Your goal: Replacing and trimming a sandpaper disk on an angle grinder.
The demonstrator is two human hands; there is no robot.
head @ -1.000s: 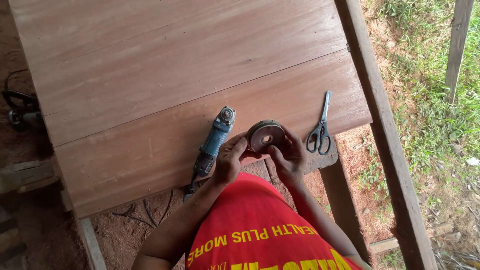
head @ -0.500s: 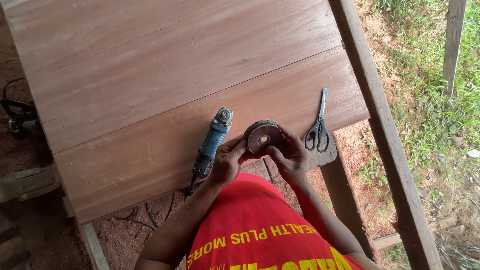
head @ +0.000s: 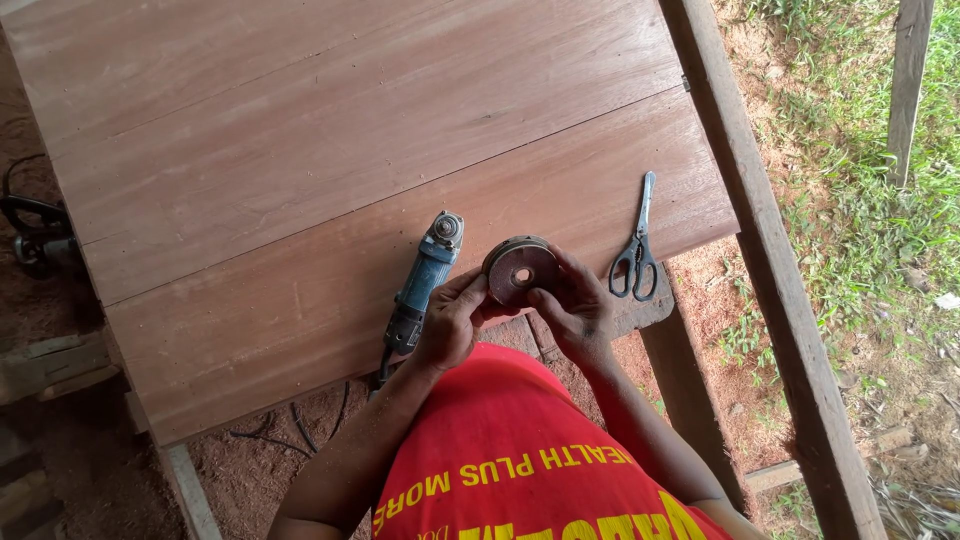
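Both my hands hold a round brown sanding disc [head: 520, 268] with a centre hole, just above the near edge of a wide wooden panel [head: 330, 160]. My left hand [head: 450, 320] grips its left rim and my right hand [head: 575, 305] grips its right rim. A blue-green angle grinder [head: 422, 285] lies on the panel right beside my left hand, head pointing away from me. Black-handled scissors [head: 637, 245] lie on the wood to the right of my right hand.
A wooden beam [head: 760, 270] runs along the panel's right side, with grass and red soil beyond. A black cable [head: 300, 425] trails on the soil under the panel's near edge. Dark gear [head: 35, 235] sits at the far left.
The disc has shifted slightly in my hands, and my view has drifted a little; the grinder and scissors have stayed in place.
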